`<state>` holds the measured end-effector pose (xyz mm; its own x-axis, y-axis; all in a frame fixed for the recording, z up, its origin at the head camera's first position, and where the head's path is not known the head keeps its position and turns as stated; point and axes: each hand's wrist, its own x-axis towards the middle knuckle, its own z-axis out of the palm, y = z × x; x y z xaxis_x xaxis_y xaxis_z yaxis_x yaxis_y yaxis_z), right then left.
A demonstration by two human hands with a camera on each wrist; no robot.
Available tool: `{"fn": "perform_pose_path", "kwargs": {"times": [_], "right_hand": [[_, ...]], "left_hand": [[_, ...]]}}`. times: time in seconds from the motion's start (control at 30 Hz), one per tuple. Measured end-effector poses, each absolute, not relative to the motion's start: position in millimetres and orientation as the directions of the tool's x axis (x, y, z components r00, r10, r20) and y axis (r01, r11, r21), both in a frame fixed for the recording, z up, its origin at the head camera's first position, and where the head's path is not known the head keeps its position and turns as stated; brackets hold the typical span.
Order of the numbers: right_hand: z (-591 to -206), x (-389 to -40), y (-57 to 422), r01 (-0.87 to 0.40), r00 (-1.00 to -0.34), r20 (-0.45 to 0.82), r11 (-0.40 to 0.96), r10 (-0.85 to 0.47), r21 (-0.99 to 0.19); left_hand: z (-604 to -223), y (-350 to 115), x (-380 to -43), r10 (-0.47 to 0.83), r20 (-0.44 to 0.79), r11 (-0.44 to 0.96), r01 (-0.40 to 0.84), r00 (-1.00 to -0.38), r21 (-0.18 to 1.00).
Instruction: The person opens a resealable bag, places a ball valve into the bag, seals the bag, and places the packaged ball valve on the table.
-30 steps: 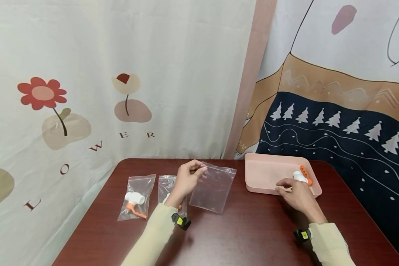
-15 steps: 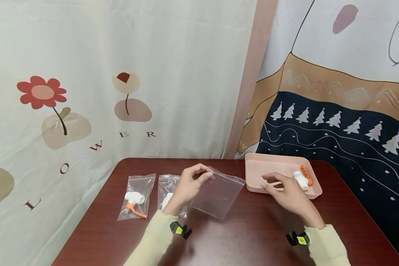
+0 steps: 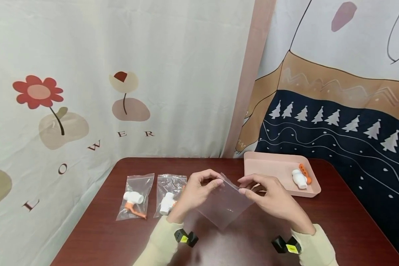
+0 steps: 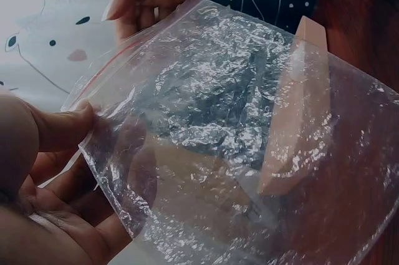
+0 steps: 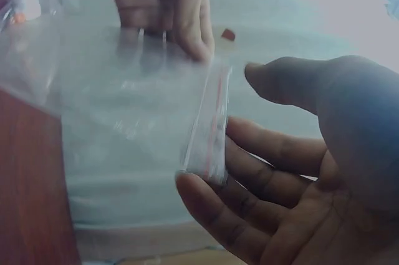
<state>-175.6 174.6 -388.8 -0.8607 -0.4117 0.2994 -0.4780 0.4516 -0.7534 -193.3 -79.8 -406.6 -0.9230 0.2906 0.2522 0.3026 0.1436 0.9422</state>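
Sleeves (image 3: 159, 242) at near edge, black wrist cameras (image 3: 286, 245) just beyond; dark red table (image 3: 239, 242) under everything; left hand (image 3: 197, 190) pinches one end of a clear zip bag's (image 3: 224, 208) mouth, thumb against fingers; right hand (image 3: 272, 195) at the mouth's right end, fingers curved, thumb off the plastic; can't tell whether its fingertips touch; hands apart, bag slung between them over mid-table, tilted, one corner down toward near side; red strip along its mouth in wrist views.

Left of the hands, two packed bags lie side by side: left one (image 3: 142, 183) holds a white fitting (image 3: 134, 197) with orange handle; right one (image 3: 173, 181) similar, partly behind left hand; far right, pink tray (image 3: 269, 166), another white fitting (image 3: 299, 179) with orange handle at its right end; printed curtain (image 3: 186, 74) behind.
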Motion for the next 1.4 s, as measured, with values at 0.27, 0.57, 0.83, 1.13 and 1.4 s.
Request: {"fn": "perform_pose_path", "kwargs": {"times": [0.27,0.57,0.83,1.13,1.4], "right_hand": [[-383.7,-175.4,166.6,-0.528,-0.83,0.314,0.468,-0.461,-0.708],[-386.1,-178.1,164.3,-0.526,-0.833,0.311,0.484,-0.457,-0.699],[-386.1,-177.7,160.3,-0.468,-0.867,0.277,0.486,-0.415,-0.738],[-389.5,-177.8,154.0,-0.422,-0.893,0.277,0.446,-0.355,-0.789],[-391.8,-176.7,147.7,-0.354,-0.912,0.207,0.422,-0.355,-0.834]], "left_hand": [[-402.9,-73.6,-185.6,0.319,0.27,0.151,0.33,-0.909,0.932],[-405.3,-68.1,-184.5,0.28,0.299,0.181,0.356,-0.912,0.917],[-405.2,-64.5,-178.5,0.145,0.42,0.29,0.445,-0.896,0.847],[-401.4,-49.6,-162.6,-0.02,0.573,0.458,0.502,-0.819,0.734],[-407.4,-43.5,-164.5,0.237,0.107,0.125,0.14,-0.966,0.982]]}}
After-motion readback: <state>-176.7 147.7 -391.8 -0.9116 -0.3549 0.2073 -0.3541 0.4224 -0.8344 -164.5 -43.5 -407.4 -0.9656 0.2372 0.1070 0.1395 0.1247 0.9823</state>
